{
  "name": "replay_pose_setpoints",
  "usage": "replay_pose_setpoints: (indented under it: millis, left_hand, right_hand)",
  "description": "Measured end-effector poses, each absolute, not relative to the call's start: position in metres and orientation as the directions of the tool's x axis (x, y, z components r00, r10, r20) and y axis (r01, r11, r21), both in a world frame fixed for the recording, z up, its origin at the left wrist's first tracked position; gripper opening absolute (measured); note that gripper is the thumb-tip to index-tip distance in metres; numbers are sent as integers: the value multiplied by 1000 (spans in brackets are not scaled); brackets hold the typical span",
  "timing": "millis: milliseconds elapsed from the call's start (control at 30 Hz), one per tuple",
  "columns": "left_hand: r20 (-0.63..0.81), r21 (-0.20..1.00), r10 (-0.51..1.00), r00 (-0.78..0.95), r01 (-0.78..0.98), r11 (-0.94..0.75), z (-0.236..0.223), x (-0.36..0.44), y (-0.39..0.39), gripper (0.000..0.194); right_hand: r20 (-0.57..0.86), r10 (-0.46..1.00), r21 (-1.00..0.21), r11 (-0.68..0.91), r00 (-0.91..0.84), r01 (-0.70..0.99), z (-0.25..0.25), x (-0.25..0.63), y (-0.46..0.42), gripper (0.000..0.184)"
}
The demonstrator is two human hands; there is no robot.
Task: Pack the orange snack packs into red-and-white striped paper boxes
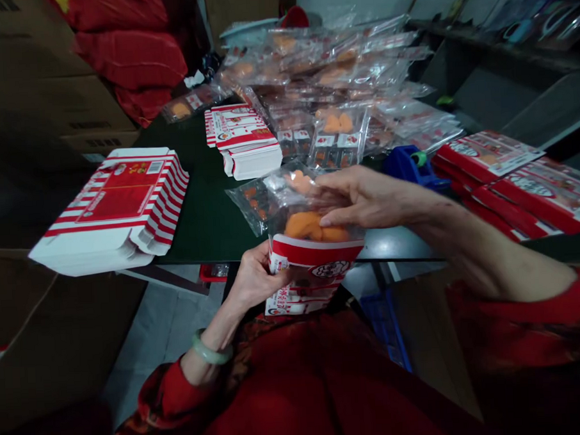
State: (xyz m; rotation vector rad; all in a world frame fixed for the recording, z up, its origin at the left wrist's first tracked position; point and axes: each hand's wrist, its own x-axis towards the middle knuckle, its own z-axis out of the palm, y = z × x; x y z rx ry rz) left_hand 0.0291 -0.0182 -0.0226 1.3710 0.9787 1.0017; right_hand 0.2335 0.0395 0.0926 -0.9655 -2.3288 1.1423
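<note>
My left hand is closed around the side of a red-and-white printed carton, held upright at the table's front edge. My right hand grips a clear plastic pack with orange pieces in it. The pack's lower part is inside the carton's top, and its upper part sticks out. Just behind the pack, another clear packet with small brown-orange pieces lies on the dark green table; whether it is joined to the held pack I cannot tell.
Flat cartons are stacked at left and mid-table. A large heap of clear packs covers the back. A blue tape dispenser stands right of centre, beside filled red cartons. Cardboard boxes rise at far left.
</note>
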Motion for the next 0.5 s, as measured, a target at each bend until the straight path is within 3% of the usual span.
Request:
replay_pose_setpoints:
  millis: [167,300,400,500]
  left_hand:
    - [12,999,942,335,43,-28,-25,18,-17,19]
    - [15,998,957,290,53,-31,-27,15,-18,26]
    - [40,999,978,206,26,-47,-29,15,-18,33]
    - [29,998,995,95,-64,-23,-26,16,-17,38]
  right_hand:
    - [-67,632,-841,381,-772,385,50,209,36,12]
    - [-86,520,-877,366,-850,313,45,205,43,12]
    - [-7,573,-874,395,-820,284,55,213,48,27]
    - [193,660,-742,582,-726,332,69,221,43,19]
